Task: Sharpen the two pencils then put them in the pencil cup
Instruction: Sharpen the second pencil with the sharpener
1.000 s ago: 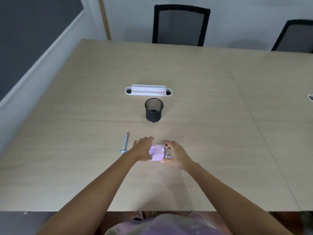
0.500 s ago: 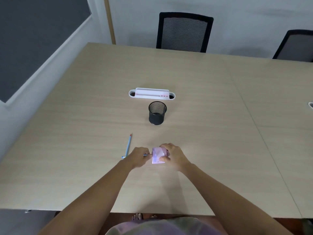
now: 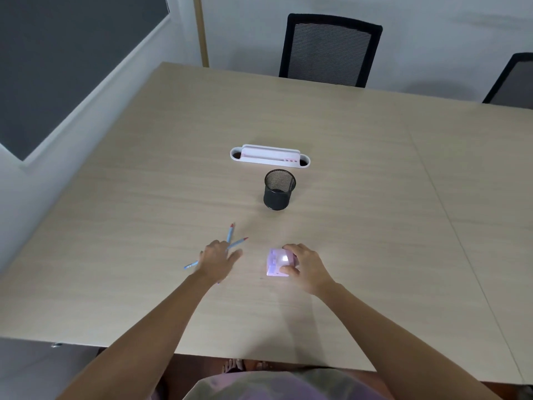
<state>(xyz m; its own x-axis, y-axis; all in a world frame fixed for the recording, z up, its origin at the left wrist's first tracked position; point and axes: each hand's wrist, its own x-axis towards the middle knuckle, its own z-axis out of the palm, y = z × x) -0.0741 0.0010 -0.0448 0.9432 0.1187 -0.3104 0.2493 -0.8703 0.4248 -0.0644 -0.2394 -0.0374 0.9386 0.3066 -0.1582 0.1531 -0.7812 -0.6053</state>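
Two blue pencils with red tips lie crossed on the table left of centre. One pencil (image 3: 230,232) points away from me and the other pencil (image 3: 239,242) angles to the right. My left hand (image 3: 217,259) rests over their crossing with fingers spread, hiding their middles. My right hand (image 3: 307,267) grips a small purple sharpener (image 3: 276,262) standing on the table about a hand's width to the right. The black mesh pencil cup (image 3: 279,190) stands upright beyond both hands, with nothing visible inside.
A white oblong desk tray (image 3: 269,158) sits just behind the cup. Two black mesh chairs (image 3: 328,50) stand at the table's far side. The near table edge (image 3: 259,357) runs close to my body.
My left hand has left the sharpener and moved left. The pencil it held at the sharpener now lies across the other one. My right hand has stayed on the sharpener.
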